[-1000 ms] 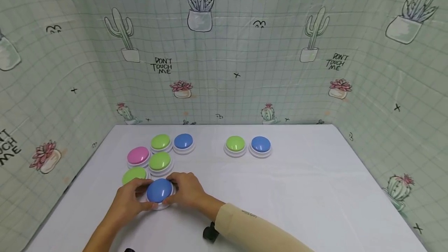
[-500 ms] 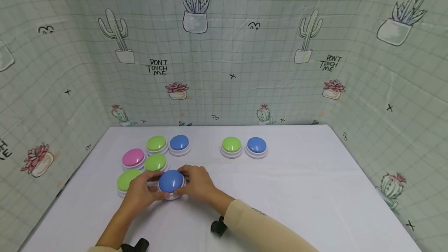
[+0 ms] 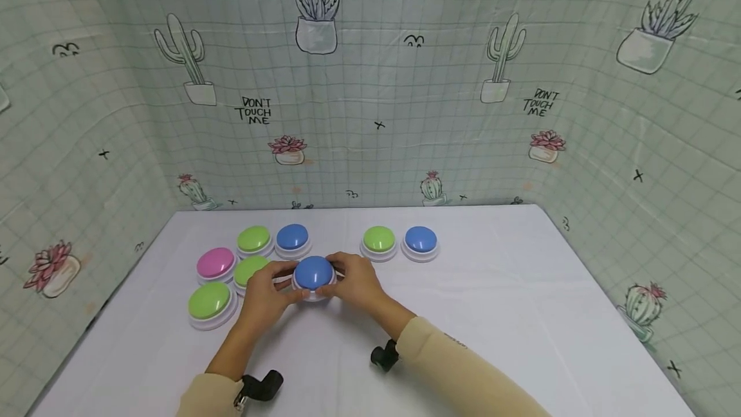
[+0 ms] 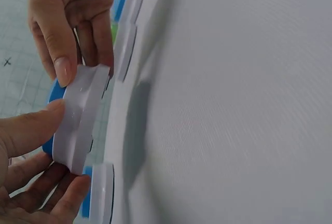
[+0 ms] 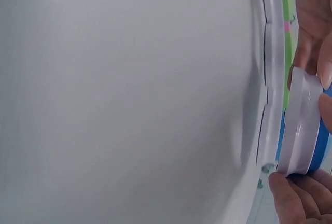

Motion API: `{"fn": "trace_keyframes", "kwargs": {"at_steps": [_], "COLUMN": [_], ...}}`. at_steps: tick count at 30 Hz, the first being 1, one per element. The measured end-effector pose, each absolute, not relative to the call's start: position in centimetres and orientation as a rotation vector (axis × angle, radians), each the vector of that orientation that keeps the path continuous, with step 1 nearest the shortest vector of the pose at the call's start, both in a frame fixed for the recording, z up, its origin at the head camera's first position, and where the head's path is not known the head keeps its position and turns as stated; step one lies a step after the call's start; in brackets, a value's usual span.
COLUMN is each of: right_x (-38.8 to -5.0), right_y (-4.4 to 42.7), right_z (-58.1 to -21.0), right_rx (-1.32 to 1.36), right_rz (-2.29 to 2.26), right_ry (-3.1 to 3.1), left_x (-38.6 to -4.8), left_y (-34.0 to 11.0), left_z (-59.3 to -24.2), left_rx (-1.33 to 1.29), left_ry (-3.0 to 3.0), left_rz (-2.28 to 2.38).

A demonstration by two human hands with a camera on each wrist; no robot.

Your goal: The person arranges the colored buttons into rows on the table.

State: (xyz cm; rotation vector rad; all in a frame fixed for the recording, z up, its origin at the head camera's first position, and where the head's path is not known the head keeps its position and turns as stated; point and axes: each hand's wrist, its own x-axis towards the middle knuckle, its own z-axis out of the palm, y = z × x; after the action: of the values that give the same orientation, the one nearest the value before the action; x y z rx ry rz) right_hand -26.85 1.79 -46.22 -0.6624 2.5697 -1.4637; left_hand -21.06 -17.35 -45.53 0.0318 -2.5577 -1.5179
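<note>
A blue button with a white base is held between both hands above the white table. My left hand grips its left side and my right hand its right side, thumbs at the near edge. In the left wrist view the white base is seen edge-on, with a shadow on the tabletop beside it. The right wrist view shows the same base off the table, fingers of both hands at its rim. Just left of the left hand, a green button is partly covered by the fingers.
At the left stand a pink button, green buttons and a blue button. Farther right, a green button and a blue button stand side by side. Patterned cloth hangs behind the table.
Both hands have carried the blue button to the right and toward the back, away from the near-left green button, which is now uncovered. The head view has shifted slightly.
</note>
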Motion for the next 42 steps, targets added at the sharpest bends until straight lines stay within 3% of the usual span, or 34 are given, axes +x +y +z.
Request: {"fn": "trace_keyframes", "kwargs": {"at_steps": [10, 42], "right_x": [-28.1, -30.8], "right_y": [5.3, 14.3], "right_z": [-45.3, -44.7], "right_rx": [-0.541, -0.247], "right_rz": [-1.503, -1.642], "right_ry": [2.646, 2.811], "left_x": [-24.1, -28.2], "left_y": [-13.4, -2.2], "left_z": [-45.8, -46.4], "left_rx": [-0.004, -0.202], "left_ry": [-2.454, -2.207], "left_rz": [-1.594, -1.763]}}
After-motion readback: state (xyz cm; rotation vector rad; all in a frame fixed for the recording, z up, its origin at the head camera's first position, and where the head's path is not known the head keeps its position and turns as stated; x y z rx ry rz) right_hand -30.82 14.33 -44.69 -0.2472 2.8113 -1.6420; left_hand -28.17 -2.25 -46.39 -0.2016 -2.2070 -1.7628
